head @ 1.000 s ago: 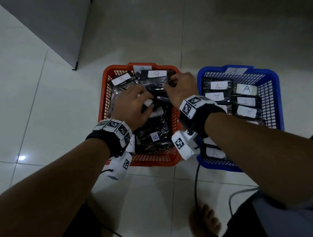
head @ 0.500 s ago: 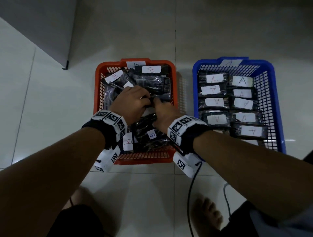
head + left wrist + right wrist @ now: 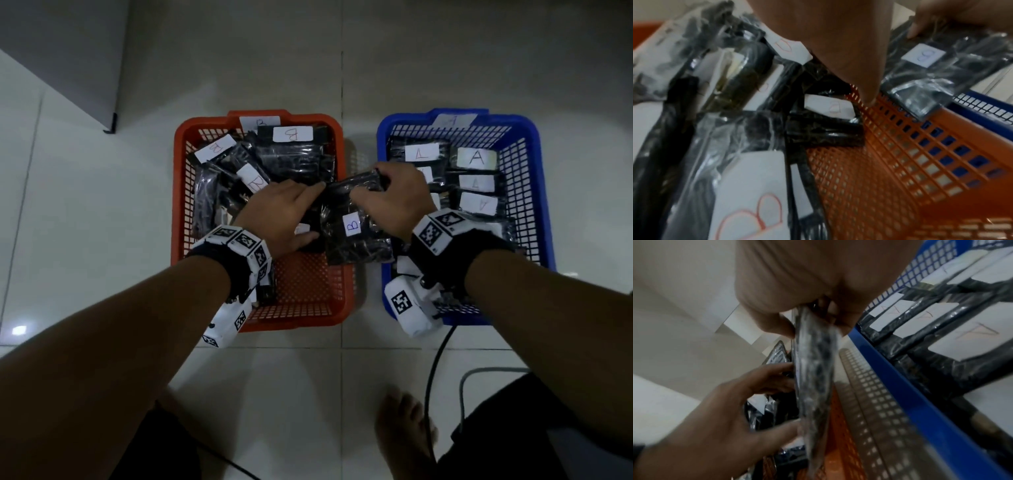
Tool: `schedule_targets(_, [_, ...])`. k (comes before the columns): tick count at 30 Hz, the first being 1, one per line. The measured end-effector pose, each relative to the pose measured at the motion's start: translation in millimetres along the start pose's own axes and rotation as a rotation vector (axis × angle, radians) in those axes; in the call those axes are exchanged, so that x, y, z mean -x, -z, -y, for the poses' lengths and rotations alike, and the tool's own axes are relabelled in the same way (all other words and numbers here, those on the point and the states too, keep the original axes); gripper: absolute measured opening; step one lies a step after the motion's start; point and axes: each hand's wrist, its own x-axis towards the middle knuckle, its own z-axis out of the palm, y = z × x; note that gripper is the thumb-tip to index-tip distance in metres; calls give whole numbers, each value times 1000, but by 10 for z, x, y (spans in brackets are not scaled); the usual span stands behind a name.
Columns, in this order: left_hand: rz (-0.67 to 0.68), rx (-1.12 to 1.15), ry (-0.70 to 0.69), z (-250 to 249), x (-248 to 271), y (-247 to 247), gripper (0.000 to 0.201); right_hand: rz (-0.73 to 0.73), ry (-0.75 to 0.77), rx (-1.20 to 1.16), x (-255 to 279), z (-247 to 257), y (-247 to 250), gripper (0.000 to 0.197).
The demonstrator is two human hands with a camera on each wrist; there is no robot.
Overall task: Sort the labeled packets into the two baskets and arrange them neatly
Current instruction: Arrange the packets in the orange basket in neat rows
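An orange basket (image 3: 178,192) holds a jumble of black packets labelled B (image 3: 294,161); its near floor is bare. To the right, a blue basket (image 3: 544,205) holds packets labelled A (image 3: 476,157) in neat rows. My right hand (image 3: 368,186) pinches the far end of a B packet (image 3: 356,240) and holds it raised over the gap between the baskets. In the right wrist view this packet (image 3: 813,369) hangs edge-on from thumb and fingers. My left hand (image 3: 308,212) is inside the orange basket, its fingers straight and touching the raised packet's left edge.
A grey cabinet corner (image 3: 68,68) stands at the far left on the pale tiled floor. A black cable (image 3: 435,359) runs from the right wrist past a bare foot (image 3: 404,428) in front of the baskets.
My right hand has lifted a B packet out of the orange basket and carried it right, over the gap. My left hand followed it, and the basket's near floor is now uncovered.
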Motion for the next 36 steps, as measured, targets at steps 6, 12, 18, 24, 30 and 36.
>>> schedule_targets(6, [107,-199,-92,20,139,-167,58,-114,18,-28,-69,8,20,22])
schedule_targets(12, [66,-227,-16,90,163,-117,47,60,54,45,-15,32,-109,14])
schedule_targets(18, [141,-231,-34,164,231,-42,44,84,84,54,-25,37,-139,17])
schedule_targets(24, [154,-287,38,57,163,-110,74,-89,78,61,-54,40,-102,19])
schedule_targets(30, [183,-245,42,146,130,-93,57,124,190,72,27,44,-196,16])
schedule_targets(36, [235,-190,124,178,127,-29,29,327,185,115,13,68,-204,20])
